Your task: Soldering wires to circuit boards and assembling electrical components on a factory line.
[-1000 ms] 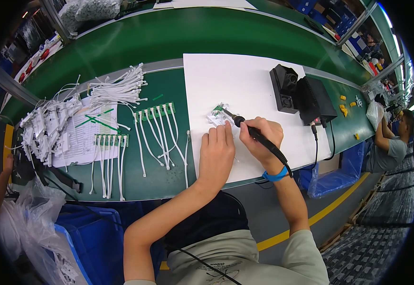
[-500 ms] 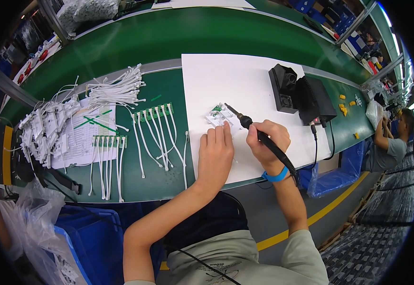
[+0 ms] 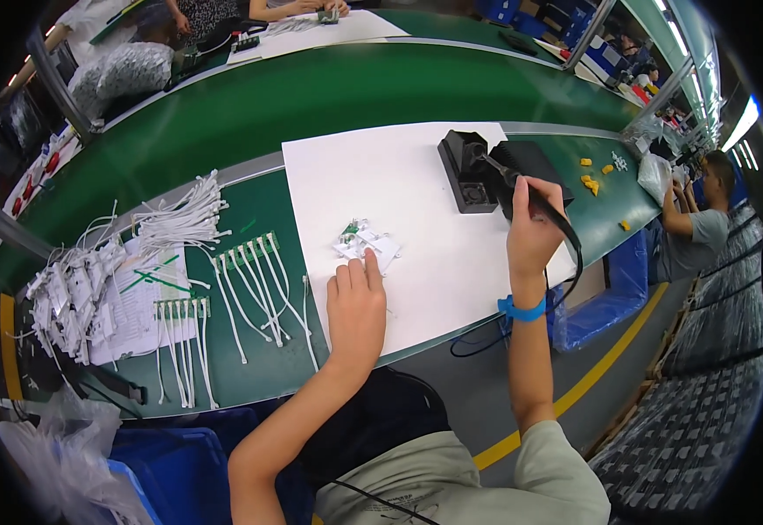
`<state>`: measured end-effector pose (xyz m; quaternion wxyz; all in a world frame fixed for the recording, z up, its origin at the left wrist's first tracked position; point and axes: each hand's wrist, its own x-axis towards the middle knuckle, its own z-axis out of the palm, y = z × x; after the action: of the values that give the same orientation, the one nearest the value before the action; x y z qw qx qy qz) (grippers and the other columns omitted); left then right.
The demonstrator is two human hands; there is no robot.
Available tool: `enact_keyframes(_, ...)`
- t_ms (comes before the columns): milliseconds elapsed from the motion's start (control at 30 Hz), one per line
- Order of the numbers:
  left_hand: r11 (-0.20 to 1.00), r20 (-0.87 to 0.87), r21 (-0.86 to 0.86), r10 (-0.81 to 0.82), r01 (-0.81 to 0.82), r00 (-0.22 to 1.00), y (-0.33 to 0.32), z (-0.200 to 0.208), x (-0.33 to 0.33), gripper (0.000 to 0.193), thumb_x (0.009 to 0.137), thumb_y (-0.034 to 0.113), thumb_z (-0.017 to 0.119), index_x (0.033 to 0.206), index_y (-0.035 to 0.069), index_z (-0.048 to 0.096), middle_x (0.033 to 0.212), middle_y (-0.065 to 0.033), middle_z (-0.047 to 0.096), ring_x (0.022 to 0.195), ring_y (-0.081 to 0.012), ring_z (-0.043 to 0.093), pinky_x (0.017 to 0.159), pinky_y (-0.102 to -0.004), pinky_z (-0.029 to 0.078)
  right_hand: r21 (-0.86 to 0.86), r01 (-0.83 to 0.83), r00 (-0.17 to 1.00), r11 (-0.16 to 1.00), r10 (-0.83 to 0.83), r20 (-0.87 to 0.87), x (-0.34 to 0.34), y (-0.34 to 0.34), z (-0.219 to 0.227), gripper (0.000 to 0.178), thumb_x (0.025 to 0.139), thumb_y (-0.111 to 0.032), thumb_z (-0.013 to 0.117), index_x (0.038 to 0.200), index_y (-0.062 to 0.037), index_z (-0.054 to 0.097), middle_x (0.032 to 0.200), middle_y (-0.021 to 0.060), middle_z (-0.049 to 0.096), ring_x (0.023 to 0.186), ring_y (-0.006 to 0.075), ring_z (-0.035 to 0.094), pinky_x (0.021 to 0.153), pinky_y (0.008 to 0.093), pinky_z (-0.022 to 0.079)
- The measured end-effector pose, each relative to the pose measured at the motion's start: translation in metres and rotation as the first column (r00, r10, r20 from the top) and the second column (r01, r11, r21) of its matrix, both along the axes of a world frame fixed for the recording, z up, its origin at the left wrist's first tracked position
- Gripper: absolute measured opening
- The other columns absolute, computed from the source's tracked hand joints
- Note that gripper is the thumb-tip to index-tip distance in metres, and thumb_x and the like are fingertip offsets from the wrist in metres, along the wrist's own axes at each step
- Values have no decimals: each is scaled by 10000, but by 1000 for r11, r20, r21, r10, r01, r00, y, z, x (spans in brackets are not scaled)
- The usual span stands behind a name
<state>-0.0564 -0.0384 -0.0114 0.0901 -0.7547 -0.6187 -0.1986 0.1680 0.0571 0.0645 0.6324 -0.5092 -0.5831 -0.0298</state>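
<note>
A soldering iron [image 3: 504,171] with a black handle and cable is gripped in my right hand [image 3: 535,229]. Its tip end is at the black iron stand [image 3: 466,179], beside a black box-shaped station [image 3: 535,160]. My left hand [image 3: 355,308] rests on the white sheet [image 3: 434,289]. Its index finger is stretched out, its tip touching a white plastic part [image 3: 380,248], and the thumb is hidden. At that part's upper left shows a small green circuit board [image 3: 350,229].
Left lie green board strips with white cables [image 3: 250,254], another such strip [image 3: 180,306], a cable bundle [image 3: 185,214] and a heap of white plastic parts [image 3: 71,297]. Yellow pieces [image 3: 590,184] sit right. A co-worker [image 3: 705,219] is at far right. Another person's hands [image 3: 311,9] work across the bench.
My right hand has carried the soldering iron from the white part rightward and up to the stand. My left hand stays at the white part. The whole view has shifted.
</note>
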Motion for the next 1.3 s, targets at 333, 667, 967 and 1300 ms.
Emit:
enact_keyframes(333,996,-30,81,33,-31,999,1,-9,0,533,855,66,579,1369,-74,567,1034,-104,575,972,-222,551,816,-329,471,-187,120,972,975,-77,222,19,66,-15,178,975,-195,694,939,-24,659,726,69,630,676,124,589,640,315,488)
enact_keyframes(667,993,-31,97,64,-60,997,0,-11,4,535,831,92,585,1333,-91,558,1027,-110,551,974,-229,526,827,-320,449,-332,-40,991,943,80,110,30,117,-39,233,949,-184,722,952,32,634,730,119,652,644,189,596,639,334,472)
enact_keyframes(967,983,-46,162,99,-91,994,2,-17,6,475,842,124,590,1279,-60,605,1022,-78,545,985,-202,511,832,-307,438,-393,-167,982,904,117,-149,43,145,-55,195,919,-165,754,976,-15,645,675,44,603,552,119,560,513,286,444)
enact_keyframes(1300,979,-76,177,111,-97,991,3,-19,8,464,827,92,592,1263,-68,601,1010,-104,552,992,-228,531,805,-317,457,-344,-365,910,865,253,-329,47,140,-65,430,924,-173,762,1262,33,593,744,79,669,602,140,656,564,268,580)
